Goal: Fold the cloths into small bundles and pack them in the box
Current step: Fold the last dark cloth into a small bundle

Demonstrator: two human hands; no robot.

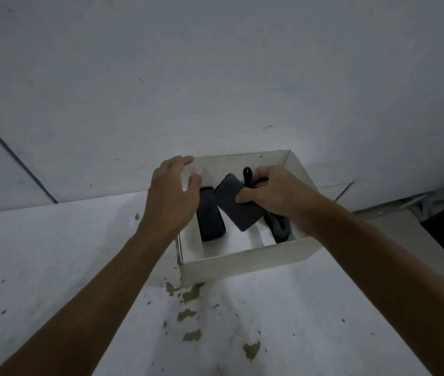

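1. Packing, by the look of it: right hand [275, 195] pinches a dark bundle [238, 206] tilted over the box's [245, 263] middle slot, long axis running near-to-far.
2. Left hand [173, 196], fingers spread, hovers at the left wall, holding nothing.
3. Inside: one bundle [211, 221] lies left, another [279, 226] right; middle looks free.

White floor [52, 267] w/ chipped paint patches [188, 294], white wall [215, 63] behind, maybe metal framing [419, 202] far right.
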